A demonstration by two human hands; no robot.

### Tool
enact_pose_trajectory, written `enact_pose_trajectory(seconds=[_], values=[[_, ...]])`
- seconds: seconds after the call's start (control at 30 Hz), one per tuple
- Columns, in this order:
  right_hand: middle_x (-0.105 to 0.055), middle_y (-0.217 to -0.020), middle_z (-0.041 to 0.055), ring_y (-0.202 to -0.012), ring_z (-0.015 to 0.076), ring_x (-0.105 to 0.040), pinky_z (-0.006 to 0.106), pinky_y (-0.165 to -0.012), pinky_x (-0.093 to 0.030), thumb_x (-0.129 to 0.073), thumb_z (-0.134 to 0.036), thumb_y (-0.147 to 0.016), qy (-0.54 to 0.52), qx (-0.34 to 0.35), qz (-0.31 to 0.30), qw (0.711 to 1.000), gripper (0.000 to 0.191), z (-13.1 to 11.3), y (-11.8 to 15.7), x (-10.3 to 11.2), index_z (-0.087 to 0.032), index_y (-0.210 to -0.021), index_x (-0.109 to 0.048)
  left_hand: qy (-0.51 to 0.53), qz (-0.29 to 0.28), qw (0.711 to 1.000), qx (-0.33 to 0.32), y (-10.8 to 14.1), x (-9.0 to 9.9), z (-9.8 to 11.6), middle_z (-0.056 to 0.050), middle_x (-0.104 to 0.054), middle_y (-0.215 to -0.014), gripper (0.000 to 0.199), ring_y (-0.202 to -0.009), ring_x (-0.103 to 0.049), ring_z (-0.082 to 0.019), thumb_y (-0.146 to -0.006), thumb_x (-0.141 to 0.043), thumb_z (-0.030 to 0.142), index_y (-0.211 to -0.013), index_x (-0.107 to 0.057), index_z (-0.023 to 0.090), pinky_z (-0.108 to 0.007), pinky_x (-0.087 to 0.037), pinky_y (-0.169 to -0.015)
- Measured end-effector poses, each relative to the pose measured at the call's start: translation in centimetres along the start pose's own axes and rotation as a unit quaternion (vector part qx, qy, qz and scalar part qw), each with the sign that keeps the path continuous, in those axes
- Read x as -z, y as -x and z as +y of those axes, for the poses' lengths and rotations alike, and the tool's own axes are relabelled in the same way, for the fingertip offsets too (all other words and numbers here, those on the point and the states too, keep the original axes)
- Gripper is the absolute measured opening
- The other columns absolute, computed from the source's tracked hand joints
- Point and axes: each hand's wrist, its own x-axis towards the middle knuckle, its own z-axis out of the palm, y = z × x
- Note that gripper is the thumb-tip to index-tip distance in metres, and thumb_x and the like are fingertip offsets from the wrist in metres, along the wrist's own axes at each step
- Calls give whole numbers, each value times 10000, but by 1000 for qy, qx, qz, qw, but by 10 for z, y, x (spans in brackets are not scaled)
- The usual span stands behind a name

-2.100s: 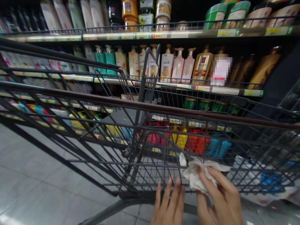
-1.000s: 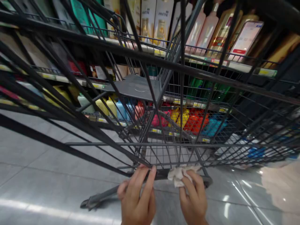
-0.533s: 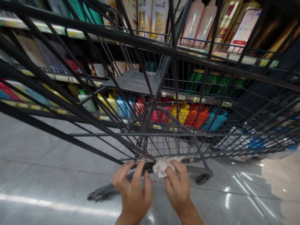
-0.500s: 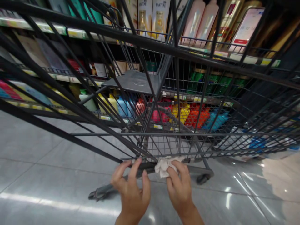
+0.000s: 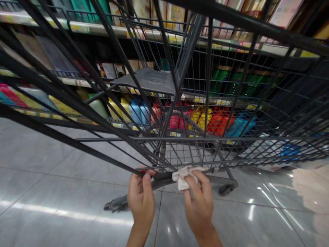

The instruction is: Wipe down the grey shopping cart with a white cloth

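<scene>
Pinching a crumpled, off-white cloth point(image 5: 183, 175) against the cart's lower bar point(image 5: 164, 177), right hand point(image 5: 199, 199); left hand point(image 5: 141, 199) grips it

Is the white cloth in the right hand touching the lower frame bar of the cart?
Touching. The head view shows the right hand pressing the white cloth against the cart's lower frame bar, no gap visible.

The cart point(image 5: 180, 103) fills the frame's middle; shelves point(image 5: 108, 31) of bottles point(image 5: 136, 113) stand behind it. At lower centre, the left hand point(image 5: 141, 199) sits left of the right hand point(image 5: 199, 202), with the cloth point(image 5: 181, 175) on the cart's bottom rail point(image 5: 161, 178).
</scene>
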Motion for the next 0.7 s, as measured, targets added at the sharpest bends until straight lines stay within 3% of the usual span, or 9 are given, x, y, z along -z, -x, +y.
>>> enact_pose_trajectory(seconds=[0.1,0.3,0.43,0.6,0.7], values=[[-572,-1031,71,-940,166,-608,304,-757,-547,-457,-61,-864,5,4,-1,1000,260,1,2,-3,-209,-971,-642,-25,16,1000,6,-6,1,3,1,-667,-667,269,-662,-648,-125,-854,-538,426,-765,-608,182,-215,-526,-648],[-584,-996,70,-893,176,-617,306,-692,-535,-480,-103,-861,60,-69,49,995,211,29,6,14,-196,-899,-666,-38,36,999,10,-7,3,2,3,-706,-694,284,-689,-666,-139,-814,-586,451,-799,-666,180,-226,-534,-691],[-596,-1009,54,-893,149,-631,262,-705,-536,-532,-96,-853,46,-71,88,993,172,41,5,27,-192,-926,-654,-102,66,992,27,-6,1,3,-3,-738,-751,375,-746,-676,-160,-785,-583,539,-844,-714,192,-243,-523,-730],[-609,-1041,53,-910,135,-638,220,-699,-529,-569,-99,-837,33,-88,90,992,184,43,9,33,-198,-967,-653,-169,100,978,64,-1,-1,9,-33,-747,-782,523,-817,-683,-219,-754,-530,656,-895,-733,195,-303,-523,-730],[-619,-1029,61,-895,149,-649,237,-702,-530,-564,-117,-830,37,-100,109,988,175,40,11,30,-198,-952,-660,-178,94,977,65,3,1,9,-28,-752,-786,507,-805,-690,-219,-765,-529,648,-905,-734,206,-304,-538,-710]])
